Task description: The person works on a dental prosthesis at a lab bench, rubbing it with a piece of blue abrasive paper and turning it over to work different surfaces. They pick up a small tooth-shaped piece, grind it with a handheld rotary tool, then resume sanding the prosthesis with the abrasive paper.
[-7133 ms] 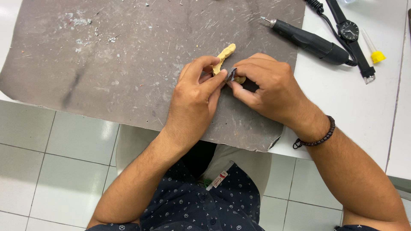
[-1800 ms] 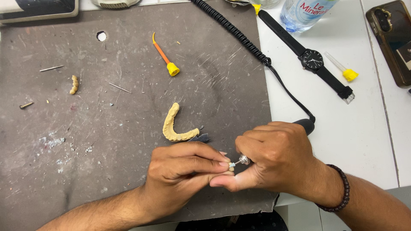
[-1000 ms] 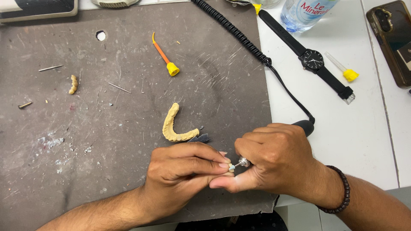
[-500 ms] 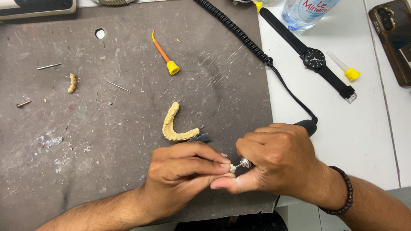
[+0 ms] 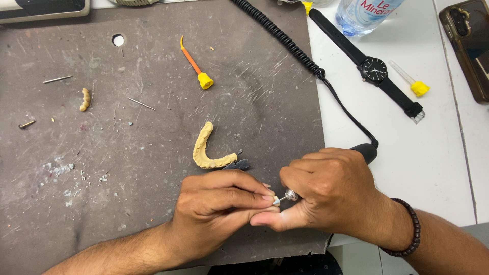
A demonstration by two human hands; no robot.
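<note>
My right hand point(image 5: 328, 196) grips a black rotary handpiece point(image 5: 365, 152), whose metal chuck point(image 5: 290, 195) sticks out between thumb and forefinger. My left hand point(image 5: 219, 206) pinches a small bur tip point(image 5: 275, 200) at that chuck, fingertips touching the right thumb. Both hands hover over the near edge of a scratched grey mat point(image 5: 127, 153). A yellow dental arch model point(image 5: 206, 151) lies on the mat just above my left hand, with a small dark piece point(image 5: 237, 164) beside it.
A coiled black cord point(image 5: 285, 38) runs from the handpiece to the top of the view. An orange-and-yellow applicator tip point(image 5: 196, 69), a small tooth-row fragment point(image 5: 84, 99), pins and a screw lie on the mat. A wristwatch point(image 5: 374, 69), bottle point(image 5: 362, 14), phone point(image 5: 471, 46) and yellow-capped tip point(image 5: 413, 83) rest on the white table.
Seven seconds ago both hands held the yellow arch model; now it lies on the mat and they work at the handpiece chuck. Over the last two seconds nothing visibly moved.
</note>
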